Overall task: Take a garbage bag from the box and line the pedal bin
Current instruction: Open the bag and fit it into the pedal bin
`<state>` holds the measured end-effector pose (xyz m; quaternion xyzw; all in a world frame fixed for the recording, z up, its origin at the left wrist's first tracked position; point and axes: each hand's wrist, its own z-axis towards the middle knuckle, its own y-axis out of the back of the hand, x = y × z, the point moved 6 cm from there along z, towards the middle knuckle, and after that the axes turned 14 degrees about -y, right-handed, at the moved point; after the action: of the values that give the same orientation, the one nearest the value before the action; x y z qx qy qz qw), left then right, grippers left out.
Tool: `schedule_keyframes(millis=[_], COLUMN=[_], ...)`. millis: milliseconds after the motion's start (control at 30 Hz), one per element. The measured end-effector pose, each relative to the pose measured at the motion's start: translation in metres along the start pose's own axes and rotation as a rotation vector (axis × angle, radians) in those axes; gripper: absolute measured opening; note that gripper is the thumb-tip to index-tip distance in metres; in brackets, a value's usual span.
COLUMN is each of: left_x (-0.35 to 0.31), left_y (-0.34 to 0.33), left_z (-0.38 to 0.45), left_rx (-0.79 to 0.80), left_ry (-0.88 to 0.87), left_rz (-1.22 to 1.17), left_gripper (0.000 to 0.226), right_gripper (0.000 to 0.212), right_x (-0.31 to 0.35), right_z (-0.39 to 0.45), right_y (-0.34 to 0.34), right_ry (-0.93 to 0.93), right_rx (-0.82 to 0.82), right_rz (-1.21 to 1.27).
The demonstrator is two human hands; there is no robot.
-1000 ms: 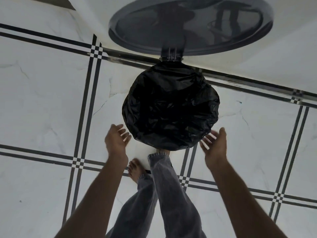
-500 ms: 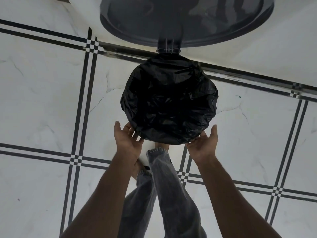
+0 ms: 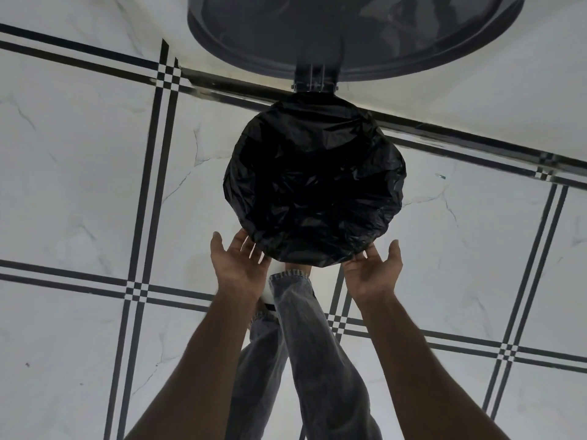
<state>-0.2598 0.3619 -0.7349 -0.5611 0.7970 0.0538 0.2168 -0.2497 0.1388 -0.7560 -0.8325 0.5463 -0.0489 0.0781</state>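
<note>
A black garbage bag (image 3: 314, 182) covers the round mouth of the pedal bin and folds over its rim, so the bin's body is hidden. The bin's dark lid (image 3: 349, 30) stands raised behind it on its hinge (image 3: 314, 79). My left hand (image 3: 238, 265) is at the near left edge of the bag, palm up, fingers straight and reaching under the bag's overhang. My right hand (image 3: 373, 271) mirrors it at the near right edge, fingertips touching the bag. My foot in grey jeans (image 3: 290, 274) sits under the near rim, at the pedal.
The floor (image 3: 79, 185) is white marble tile with black double stripes. A dark skirting strip (image 3: 460, 138) runs along the white wall (image 3: 508, 90) right behind the bin. My other leg (image 3: 263, 344) stands just behind the first.
Both hands came in from beside the bin to the bag's near edge, and now their fingers reach under the overhang. The view shifted slightly closer.
</note>
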Motion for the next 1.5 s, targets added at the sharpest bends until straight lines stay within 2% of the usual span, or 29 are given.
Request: schedule_keyframes(millis=[100,233,300,567,733,867,1133,1300,1500], left_x=[-0.001,-0.002,-0.003,0.019,0.042,0.056,0.064,0.065,0.065], left_y=[0.001,0.001,0.002,0.017,0.026,0.014,0.0,0.003,0.002], left_z=[0.0,-0.003,-0.004,-0.013,-0.033,-0.042,-0.036,-0.041,-0.032], left_rx=[-0.001,0.03,0.029,-0.094,-0.038,0.062,0.011,-0.035,0.003], left_ry=[-0.011,-0.01,-0.016,0.053,0.099,0.149,0.128,0.124,0.094], left_rz=[0.006,0.043,0.043,-0.165,0.079,-0.071,-0.215,-0.221,-0.227], left_gripper=[0.056,0.055,0.056,0.063,0.064,0.073,0.077,0.07,0.055], right_gripper=[0.051,0.054,0.056,0.059,0.055,0.058,0.061,0.059,0.055], right_x=[-0.004,-0.012,-0.019,-0.03,-0.031,-0.031,-0.026,-0.025,-0.024], right_z=[-0.005,-0.015,-0.017,-0.013,-0.012,-0.008,-0.008,-0.006,-0.005], right_y=[0.007,0.014,0.013,0.005,0.001,-0.001,0.001,-0.001,0.003], right_ry=[-0.016,-0.054,-0.075,-0.058,-0.041,-0.038,-0.01,-0.005,-0.002], right_rx=[-0.012,-0.061,-0.027,0.053,0.066,0.086,0.049,0.049,0.059], right_rz=[0.054,-0.063,-0.062,0.056,0.062,0.086,-0.031,-0.004,0.029])
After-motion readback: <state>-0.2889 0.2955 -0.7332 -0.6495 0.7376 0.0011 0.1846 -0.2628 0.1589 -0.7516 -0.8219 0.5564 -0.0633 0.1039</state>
